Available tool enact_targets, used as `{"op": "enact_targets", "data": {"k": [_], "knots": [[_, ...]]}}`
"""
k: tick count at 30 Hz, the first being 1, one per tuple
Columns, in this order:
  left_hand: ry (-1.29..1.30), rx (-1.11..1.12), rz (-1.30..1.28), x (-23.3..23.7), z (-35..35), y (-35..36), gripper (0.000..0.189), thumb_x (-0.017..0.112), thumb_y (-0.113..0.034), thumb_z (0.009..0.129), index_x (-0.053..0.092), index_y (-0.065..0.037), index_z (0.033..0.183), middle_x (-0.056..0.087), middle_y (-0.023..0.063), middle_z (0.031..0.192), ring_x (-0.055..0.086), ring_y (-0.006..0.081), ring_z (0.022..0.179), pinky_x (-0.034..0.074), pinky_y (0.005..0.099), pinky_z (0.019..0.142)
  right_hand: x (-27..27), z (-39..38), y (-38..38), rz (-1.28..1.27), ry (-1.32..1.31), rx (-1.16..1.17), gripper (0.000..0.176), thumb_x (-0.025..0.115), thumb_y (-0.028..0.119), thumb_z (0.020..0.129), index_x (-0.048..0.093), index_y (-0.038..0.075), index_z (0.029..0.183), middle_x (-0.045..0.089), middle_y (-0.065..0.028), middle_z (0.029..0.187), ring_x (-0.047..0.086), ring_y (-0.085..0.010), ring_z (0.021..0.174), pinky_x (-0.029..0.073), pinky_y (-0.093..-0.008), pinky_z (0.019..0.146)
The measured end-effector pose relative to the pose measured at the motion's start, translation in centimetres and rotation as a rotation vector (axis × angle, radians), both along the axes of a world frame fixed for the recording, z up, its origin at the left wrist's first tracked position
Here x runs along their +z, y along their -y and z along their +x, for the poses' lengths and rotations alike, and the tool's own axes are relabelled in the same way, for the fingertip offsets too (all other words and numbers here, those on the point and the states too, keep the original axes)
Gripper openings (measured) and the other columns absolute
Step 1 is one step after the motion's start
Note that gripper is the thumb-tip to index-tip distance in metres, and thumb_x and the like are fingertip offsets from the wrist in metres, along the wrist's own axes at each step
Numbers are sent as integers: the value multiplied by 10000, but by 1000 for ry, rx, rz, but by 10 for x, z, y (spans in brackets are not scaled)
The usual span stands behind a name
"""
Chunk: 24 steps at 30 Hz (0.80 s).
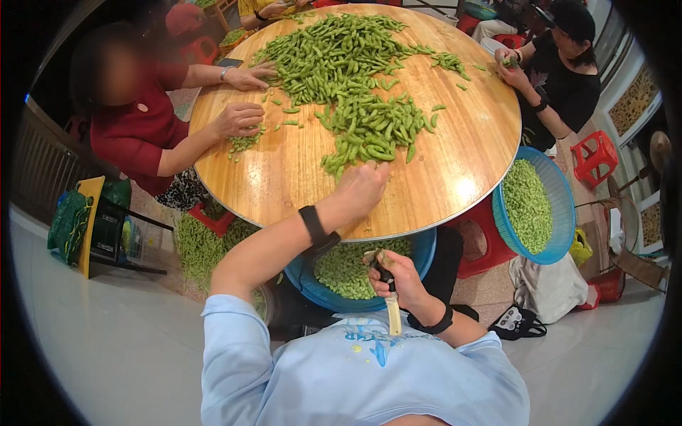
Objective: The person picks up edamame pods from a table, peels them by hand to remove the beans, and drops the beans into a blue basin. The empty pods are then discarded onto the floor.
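My left hand (361,188) reaches over the near edge of the round wooden table (440,184). Its fingers are curled together at the near end of a pile of green bean pods (376,124); what they hold is hidden. Close to my chest, my right hand (403,278) is closed around a hand tool (392,312) with black and cream-coloured parts, its upper end partly covered by my fingers. Below that hand, a blue basin (302,280) holds shelled green beans (344,268).
A person in red (145,131) rests both hands on the table at left, near loose beans. Someone in black (568,85) handles pods at right. A blue basket (565,213) of beans stands beside a red stool (483,241). More green produce (202,248) lies low on the left.
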<state>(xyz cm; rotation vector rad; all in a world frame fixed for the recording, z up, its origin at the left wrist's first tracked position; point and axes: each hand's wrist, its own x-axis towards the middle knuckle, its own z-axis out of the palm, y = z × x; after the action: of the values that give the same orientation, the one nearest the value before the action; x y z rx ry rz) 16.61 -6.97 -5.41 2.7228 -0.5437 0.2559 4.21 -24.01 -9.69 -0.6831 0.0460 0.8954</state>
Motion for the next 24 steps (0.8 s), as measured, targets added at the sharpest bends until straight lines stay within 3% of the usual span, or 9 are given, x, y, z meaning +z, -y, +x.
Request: {"op": "enact_targets", "data": {"k": [7,9,10,12,13,15,19,24], "knots": [[225,-31,-36,-16,4,5,68,562,-38,818,559,-8,879,577,228,804,606,404,770,498,452,660,-2,3,6,-5,105,-122,295,445,262,991,518,15,1136,534,-60,771,449,-98,522,344,-210,428],[159,-5,-178,-22,4,-4,118,599,-23,808,575,1,921,607,177,792,630,310,717,508,391,644,-1,9,8,-66,178,-201,293,434,231,989,505,16,1175,544,-67,774,463,-103,518,348,-214,422],[155,-8,-176,-21,-2,-8,118,599,-23,808,575,1,921,607,177,792,630,310,717,508,391,644,0,12,8,-108,213,-249,293,427,217,989,501,14,1187,540,-66,776,463,-102,518,350,-216,421],[-315,74,-763,-15,-19,-12,185,643,0,777,610,5,959,630,80,797,605,165,683,492,300,609,6,21,6,-91,270,-308,291,416,195,988,494,16,1203,531,-63,781,463,-99,518,360,-216,424],[-323,72,-761,-8,-30,-12,185,643,0,777,610,5,959,630,80,797,605,165,683,492,300,609,7,24,5,-105,293,-360,295,414,188,989,488,19,1219,527,-61,783,465,-98,525,366,-214,429],[-712,71,-1107,5,-51,-11,159,618,-34,813,632,22,961,634,30,782,587,102,693,466,268,609,9,28,1,-94,306,-408,320,411,174,994,467,26,1272,525,-57,788,471,-95,547,378,-205,440],[-770,62,-1247,12,-79,-9,112,645,-46,815,652,-8,921,645,10,776,573,69,663,428,207,566,10,30,-6,-34,318,-307,371,439,182,991,428,33,1330,529,-71,789,459,-108,548,385,-218,449],[-723,108,-1208,3,-87,-15,125,635,-33,812,654,3,929,648,17,778,576,65,679,439,215,574,7,25,-11,-27,360,-251,409,433,160,988,393,36,1376,530,-78,791,462,-118,552,387,-224,452]]}}
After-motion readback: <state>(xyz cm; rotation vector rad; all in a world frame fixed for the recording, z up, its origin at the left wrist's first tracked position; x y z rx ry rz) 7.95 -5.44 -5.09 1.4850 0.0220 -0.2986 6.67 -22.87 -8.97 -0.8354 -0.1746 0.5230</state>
